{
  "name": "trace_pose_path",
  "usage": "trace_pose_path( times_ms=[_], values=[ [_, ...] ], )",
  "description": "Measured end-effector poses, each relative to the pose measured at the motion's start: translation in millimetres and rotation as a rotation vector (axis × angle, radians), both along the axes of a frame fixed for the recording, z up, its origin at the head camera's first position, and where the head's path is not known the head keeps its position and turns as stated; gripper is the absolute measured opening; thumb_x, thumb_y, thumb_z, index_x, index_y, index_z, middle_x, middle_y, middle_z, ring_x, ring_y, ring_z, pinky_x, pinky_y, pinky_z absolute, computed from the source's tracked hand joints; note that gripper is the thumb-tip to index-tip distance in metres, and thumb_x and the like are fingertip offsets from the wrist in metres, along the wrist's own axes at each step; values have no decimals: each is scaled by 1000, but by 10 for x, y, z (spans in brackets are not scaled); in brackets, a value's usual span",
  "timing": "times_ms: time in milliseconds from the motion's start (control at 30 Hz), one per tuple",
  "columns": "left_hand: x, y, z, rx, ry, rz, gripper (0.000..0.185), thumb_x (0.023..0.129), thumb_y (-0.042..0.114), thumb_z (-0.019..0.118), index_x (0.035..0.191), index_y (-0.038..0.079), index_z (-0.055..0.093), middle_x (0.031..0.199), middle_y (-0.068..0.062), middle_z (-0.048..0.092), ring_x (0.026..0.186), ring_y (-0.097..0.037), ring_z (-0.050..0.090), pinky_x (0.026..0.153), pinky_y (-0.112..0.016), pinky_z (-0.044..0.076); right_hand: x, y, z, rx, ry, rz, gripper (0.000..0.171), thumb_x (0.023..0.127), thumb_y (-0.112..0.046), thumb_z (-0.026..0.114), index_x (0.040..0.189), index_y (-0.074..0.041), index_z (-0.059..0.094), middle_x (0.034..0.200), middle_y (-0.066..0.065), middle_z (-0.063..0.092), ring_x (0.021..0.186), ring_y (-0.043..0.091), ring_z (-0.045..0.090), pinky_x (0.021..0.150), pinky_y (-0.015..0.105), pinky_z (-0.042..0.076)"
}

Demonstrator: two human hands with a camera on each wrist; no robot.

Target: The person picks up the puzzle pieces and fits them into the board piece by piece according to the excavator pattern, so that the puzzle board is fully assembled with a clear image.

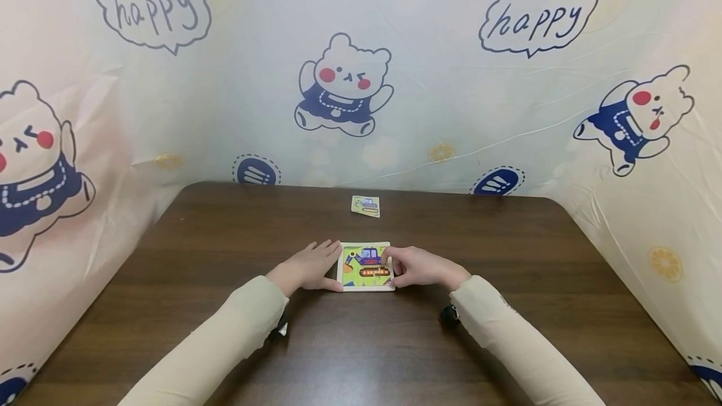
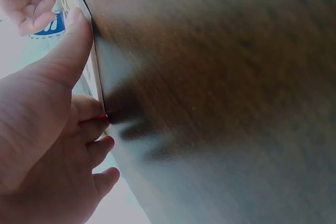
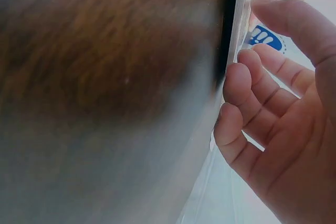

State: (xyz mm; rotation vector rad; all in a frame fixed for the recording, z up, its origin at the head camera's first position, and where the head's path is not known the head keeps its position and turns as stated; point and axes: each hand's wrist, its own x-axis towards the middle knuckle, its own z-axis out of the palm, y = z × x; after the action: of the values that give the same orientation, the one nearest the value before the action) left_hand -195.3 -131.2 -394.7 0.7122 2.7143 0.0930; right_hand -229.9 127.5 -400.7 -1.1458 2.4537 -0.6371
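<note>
A flat puzzle board (image 1: 361, 282) with a white rim lies on the table. Its picture shows a blue and orange excavator on green. My left hand (image 1: 309, 266) rests at the board's left side, fingers spread toward the far corner and thumb at the near corner. In the left wrist view that thumb (image 2: 79, 40) lies along the board's edge. From the right, my right hand (image 1: 420, 266) touches the board, its index finger over the picture and its thumb by the near right corner. The other right fingers (image 3: 236, 85) bend in beside the board's edge.
A small card (image 1: 365, 206) with a similar excavator picture lies beyond the board, near the back edge of the dark wooden table (image 1: 361, 356). Behind and at both sides hangs a pale curtain (image 1: 429, 99) printed with bears and the word happy.
</note>
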Motion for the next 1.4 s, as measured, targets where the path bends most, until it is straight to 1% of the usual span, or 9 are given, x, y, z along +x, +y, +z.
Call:
trace_pose_path(
  times_ms=[67,300,367,567,967,1233,1400],
  values=[
    [-1,2,-1,-6,1,1,88,84,54,56,144,-1,24,150,-14,20,136,-30,15,108,-46,14,6,-6,5,7,0,-7,33,82,-20,70,110,-12,56,70,-4,50,61,8,45,54,22,37],
    [-7,2,-10,-2,4,6,88,84,54,57,144,-1,24,149,-14,21,136,-30,15,108,-46,14,10,-32,0,49,31,-44,28,82,-25,71,108,-17,63,70,-6,51,64,8,47,56,23,40],
    [-5,1,-12,7,2,8,88,84,53,58,144,-2,25,149,-14,21,136,-30,15,108,-47,14,9,-42,-4,53,48,-38,27,82,-25,71,107,-18,64,69,-7,51,63,8,47,55,23,39],
    [-19,-4,-40,-12,2,16,89,83,55,56,145,0,23,150,-13,20,137,-29,15,108,-45,14,9,-71,5,68,80,-1,24,82,-23,71,105,-18,66,70,-8,52,61,6,45,54,22,38],
    [-43,15,-53,-39,6,9,90,84,58,54,145,1,22,150,-12,19,137,-28,14,108,-45,14,32,-77,47,84,85,7,26,82,-21,71,108,-18,69,70,-8,52,61,6,46,53,22,38],
    [-48,9,-56,-18,1,12,90,83,57,55,145,0,22,150,-13,19,137,-29,14,108,-46,14,21,-69,17,83,58,4,26,83,-22,70,109,-19,69,71,-7,53,61,7,47,53,22,39],
    [-47,-12,-78,46,-40,43,89,83,55,58,145,2,22,151,-12,18,137,-28,13,109,-45,13,23,-70,-2,96,70,0,26,83,-21,70,109,-19,69,71,-7,53,61,7,47,53,22,39]
  ],
)
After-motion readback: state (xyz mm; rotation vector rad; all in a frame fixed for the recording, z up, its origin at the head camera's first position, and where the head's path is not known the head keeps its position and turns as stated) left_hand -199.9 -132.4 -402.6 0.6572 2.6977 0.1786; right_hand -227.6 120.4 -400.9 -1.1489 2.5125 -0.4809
